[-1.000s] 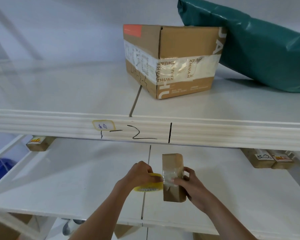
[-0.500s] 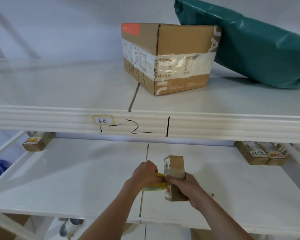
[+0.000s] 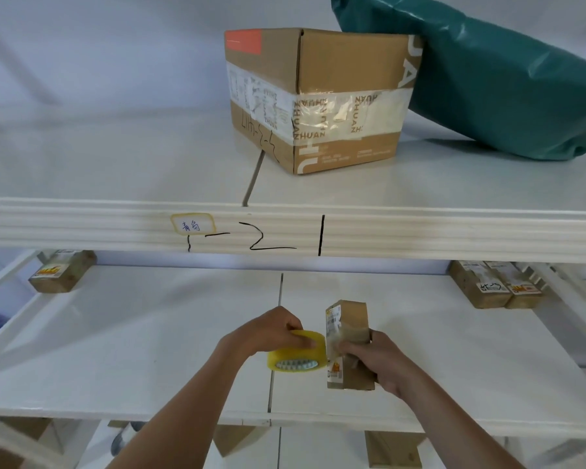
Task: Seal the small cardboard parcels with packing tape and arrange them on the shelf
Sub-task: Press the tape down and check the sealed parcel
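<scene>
A: Two shelves fill the frame. The upper shelf (image 3: pixel 115 157) carries a green bag (image 3: pixel 508 86) leaning against a big taped carton (image 3: pixel 318 96).

B: And the lower shelf (image 3: pixel 132 333)?

A: Mostly bare. One little parcel (image 3: pixel 63 270) sits far back on the left, and a pair of parcels (image 3: pixel 494 287) lie side by side, far back on the right. They look put away already, though I can't tell from here how well they are taped.

B: So where's the action?

A: Front and centre, above the lower shelf. The right hand (image 3: pixel 383 362) has its grip wrapped round a small cardboard parcel (image 3: pixel 349 343), held upright on end, thumb pressed against its left face. I cannot tell if its base touches the shelf.

B: And the tape?

A: The left hand (image 3: pixel 268 333) has its grip closed over the yellow tape roll (image 3: pixel 296 355), right beside the parcel's left face. Clear tape seems to band the parcel's middle, with the roll touching or nearly touching it.

B: How far along, would you say?

A: Mid-seal on this one, I reckon. The tape looks uncut, so finishing the wrap, breaking it off and setting the parcel back with the others is what's left.
</scene>
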Demonstrator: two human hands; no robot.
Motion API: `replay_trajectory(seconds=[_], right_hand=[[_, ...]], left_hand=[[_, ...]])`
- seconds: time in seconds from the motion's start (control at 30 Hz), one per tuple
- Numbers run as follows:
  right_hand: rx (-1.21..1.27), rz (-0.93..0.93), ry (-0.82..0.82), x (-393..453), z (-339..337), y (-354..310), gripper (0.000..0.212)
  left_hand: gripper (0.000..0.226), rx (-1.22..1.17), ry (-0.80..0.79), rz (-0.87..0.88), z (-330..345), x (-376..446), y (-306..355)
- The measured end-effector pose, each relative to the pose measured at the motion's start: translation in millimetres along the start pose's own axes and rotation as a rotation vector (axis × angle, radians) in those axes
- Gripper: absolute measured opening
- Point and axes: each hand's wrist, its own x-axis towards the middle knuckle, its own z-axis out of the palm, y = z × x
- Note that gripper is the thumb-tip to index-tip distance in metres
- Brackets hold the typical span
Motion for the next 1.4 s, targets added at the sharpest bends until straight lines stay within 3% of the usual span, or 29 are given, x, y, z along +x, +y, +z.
replay_trajectory(seconds=[0.13,0.37,0.7,0.97,1.17,1.3,1.4], right_hand=[[0.020,-0.004,-0.016,-2.6,0.2,-2.4,0.044],[0.056,-0.036,-0.044,-9.5,0.9,-9.9,0.046],[0.068,-0.032,-0.114,-15.9,5.4,-12.8,0.047],[0.104,-0.014,-0.175,-21.0,11.0,-19.5,0.031],[0.109,0.024,-0.098,-18.6,10.1,-14.8,0.030],[0.010,-0.004,0.054,-18.3,18.5,-8.3,0.070],[-0.031,-0.025,0.142,-21.5,21.7,-8.3,0.065]], left_hand=[[0.028,-0.004,0.023,-0.005,-3.9,3.1,-4.4],[0.053,0.081,0.168,-0.047,-1.2,5.7,-19.2],[0.054,0.047,0.193,-0.068,8.4,5.1,-17.0],[0.055,0.051,0.253,-0.070,18.0,6.1,-10.9],[0.059,0.079,0.274,-0.112,27.4,6.8,-8.4],[0.055,0.087,0.277,-0.111,33.7,7.8,-4.0],[0.051,0.075,0.270,-0.097,34.1,10.8,-0.5]])
